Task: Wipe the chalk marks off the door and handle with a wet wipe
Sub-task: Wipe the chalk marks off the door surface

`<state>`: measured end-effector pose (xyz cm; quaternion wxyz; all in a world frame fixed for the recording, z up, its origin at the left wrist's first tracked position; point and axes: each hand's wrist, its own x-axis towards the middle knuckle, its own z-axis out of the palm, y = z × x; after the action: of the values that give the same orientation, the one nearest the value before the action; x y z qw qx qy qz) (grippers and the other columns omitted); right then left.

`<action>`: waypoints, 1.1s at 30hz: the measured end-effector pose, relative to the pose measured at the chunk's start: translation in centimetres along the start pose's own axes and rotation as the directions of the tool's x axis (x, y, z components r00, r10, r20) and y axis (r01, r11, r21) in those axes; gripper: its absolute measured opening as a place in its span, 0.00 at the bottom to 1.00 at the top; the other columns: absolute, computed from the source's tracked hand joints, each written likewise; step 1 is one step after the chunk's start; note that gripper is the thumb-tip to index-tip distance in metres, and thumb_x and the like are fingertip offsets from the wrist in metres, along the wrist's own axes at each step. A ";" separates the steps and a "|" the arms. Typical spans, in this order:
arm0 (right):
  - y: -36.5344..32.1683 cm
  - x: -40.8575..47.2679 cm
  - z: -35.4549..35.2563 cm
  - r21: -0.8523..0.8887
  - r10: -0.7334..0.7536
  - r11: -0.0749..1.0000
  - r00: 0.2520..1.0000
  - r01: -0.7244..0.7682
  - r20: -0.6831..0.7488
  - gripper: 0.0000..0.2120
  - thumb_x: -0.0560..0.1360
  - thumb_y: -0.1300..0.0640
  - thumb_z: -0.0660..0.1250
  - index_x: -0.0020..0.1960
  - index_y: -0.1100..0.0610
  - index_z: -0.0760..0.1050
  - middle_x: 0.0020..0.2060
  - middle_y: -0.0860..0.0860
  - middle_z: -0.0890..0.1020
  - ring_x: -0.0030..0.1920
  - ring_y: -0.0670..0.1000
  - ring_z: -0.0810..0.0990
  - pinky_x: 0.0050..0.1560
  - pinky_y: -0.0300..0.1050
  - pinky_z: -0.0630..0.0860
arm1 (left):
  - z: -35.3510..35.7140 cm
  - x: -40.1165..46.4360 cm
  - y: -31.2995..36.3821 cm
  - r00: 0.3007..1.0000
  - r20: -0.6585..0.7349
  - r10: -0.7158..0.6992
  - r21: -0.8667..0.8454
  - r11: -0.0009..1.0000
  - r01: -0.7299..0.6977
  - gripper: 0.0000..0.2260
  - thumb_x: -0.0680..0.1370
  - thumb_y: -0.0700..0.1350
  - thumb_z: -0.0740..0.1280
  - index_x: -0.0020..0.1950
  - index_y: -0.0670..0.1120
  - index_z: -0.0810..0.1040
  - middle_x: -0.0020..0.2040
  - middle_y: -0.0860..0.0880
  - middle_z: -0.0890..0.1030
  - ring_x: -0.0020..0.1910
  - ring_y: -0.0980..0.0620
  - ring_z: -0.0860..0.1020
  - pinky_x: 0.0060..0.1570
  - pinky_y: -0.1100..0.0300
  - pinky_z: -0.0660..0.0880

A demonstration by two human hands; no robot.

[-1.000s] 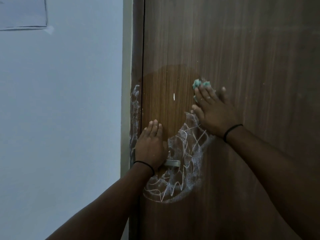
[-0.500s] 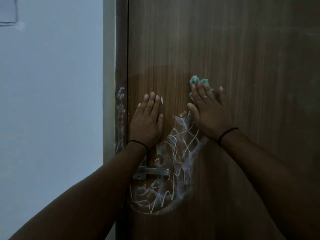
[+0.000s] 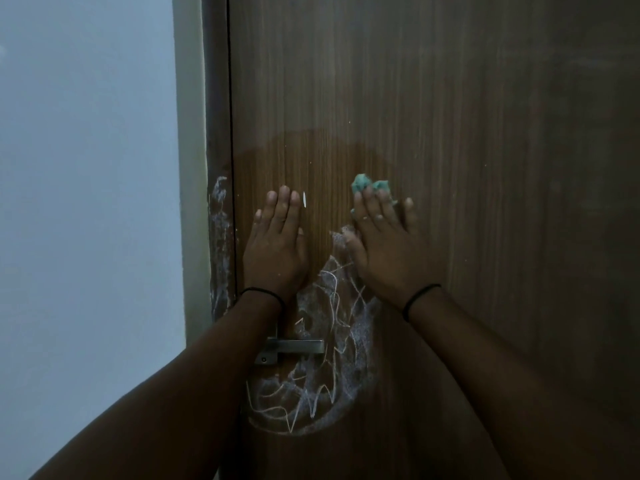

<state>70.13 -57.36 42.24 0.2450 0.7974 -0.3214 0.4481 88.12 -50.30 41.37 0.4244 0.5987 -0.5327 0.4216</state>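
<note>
A brown wood-grain door (image 3: 450,133) is seen from close up, with a pale wall (image 3: 86,202) to its left and a dark door frame (image 3: 216,98) between them. The left hand (image 3: 275,244) is laid flat against the door above the handle (image 3: 294,346), its fingers straight and together, nothing held in it. The right hand (image 3: 388,247) is pressed flat on the door just to the right, fingers extended, and a crumpled green wet wipe (image 3: 367,185) is pinned under its fingertips, the wipe's edge showing past them. A black band is worn on each wrist. White chalk marks (image 3: 329,358) (scribbles and a smeared arc) are spread below and between the hands, around the metal handle and down to a curved lower outline. More chalk (image 3: 219,244) is smeared along the door frame. A darker, damp-looking patch (image 3: 311,157) is visible on the door above the hands, and a small white fleck (image 3: 304,199) is seen just beside the left fingertips.
</note>
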 end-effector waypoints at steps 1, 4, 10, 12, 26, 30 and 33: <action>-0.1 -0.6 0.3 -0.010 -0.034 0.999 0.999 0.034 0.011 0.30 0.82 0.39 0.37 0.81 0.52 0.44 0.80 0.49 0.47 0.80 0.48 0.41 0.78 0.58 0.37 | -0.1 0.0 0.0 1.000 0.001 -0.002 -0.007 1.000 0.002 0.25 0.83 0.43 0.56 0.79 0.45 0.55 0.80 0.46 0.55 0.79 0.48 0.50 0.77 0.50 0.49; 1.5 -2.3 0.6 -0.034 -0.002 0.999 1.000 0.003 0.018 0.29 0.83 0.41 0.38 0.81 0.50 0.45 0.80 0.48 0.49 0.80 0.47 0.42 0.78 0.59 0.36 | -0.4 0.0 -0.1 1.000 0.013 0.014 -0.019 1.000 -0.014 0.25 0.83 0.43 0.57 0.79 0.45 0.55 0.80 0.46 0.56 0.79 0.48 0.50 0.77 0.51 0.49; -1.2 -0.5 0.6 0.040 0.036 0.999 0.999 -0.035 -0.019 0.32 0.82 0.40 0.37 0.81 0.54 0.48 0.80 0.51 0.50 0.80 0.50 0.43 0.78 0.58 0.38 | -0.2 0.0 0.0 1.000 0.024 -0.009 -0.003 1.000 0.009 0.26 0.83 0.45 0.56 0.80 0.46 0.54 0.80 0.46 0.54 0.79 0.48 0.49 0.77 0.51 0.48; -2.0 -1.4 1.3 0.003 -0.065 0.998 0.998 0.065 0.018 0.31 0.82 0.40 0.39 0.81 0.53 0.48 0.80 0.50 0.50 0.80 0.49 0.44 0.78 0.59 0.39 | -0.2 -0.1 0.0 0.999 0.029 -0.014 0.004 1.000 0.014 0.26 0.83 0.46 0.56 0.80 0.46 0.53 0.80 0.46 0.54 0.79 0.48 0.49 0.77 0.51 0.48; 0.5 -2.1 1.0 -0.010 -0.019 1.000 0.999 0.018 -0.030 0.27 0.83 0.44 0.41 0.80 0.52 0.52 0.80 0.49 0.55 0.80 0.47 0.46 0.78 0.61 0.39 | -1.4 0.4 0.5 0.992 0.128 -0.021 0.015 1.000 0.019 0.28 0.82 0.46 0.57 0.80 0.46 0.51 0.81 0.46 0.51 0.80 0.48 0.47 0.77 0.51 0.49; -0.2 -1.6 0.8 0.010 0.036 0.999 0.999 -0.036 -0.010 0.30 0.83 0.42 0.41 0.80 0.54 0.50 0.80 0.51 0.51 0.80 0.50 0.45 0.78 0.58 0.39 | -1.5 0.3 0.6 0.990 0.134 -0.034 0.018 0.999 0.032 0.29 0.82 0.47 0.57 0.80 0.45 0.50 0.81 0.46 0.51 0.80 0.47 0.47 0.77 0.50 0.49; 0.0 -4.0 1.4 -0.059 -0.092 0.994 0.994 0.096 0.065 0.29 0.83 0.41 0.39 0.80 0.53 0.47 0.80 0.50 0.51 0.80 0.48 0.44 0.78 0.59 0.40 | -1.5 0.3 0.9 0.989 0.139 -0.054 0.022 0.998 0.051 0.30 0.81 0.46 0.58 0.80 0.45 0.50 0.81 0.45 0.50 0.80 0.47 0.47 0.77 0.49 0.50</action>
<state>69.37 -57.12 38.12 0.2803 0.8173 -0.3045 0.4010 87.20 -49.04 42.13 0.3915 0.6443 -0.5413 0.3723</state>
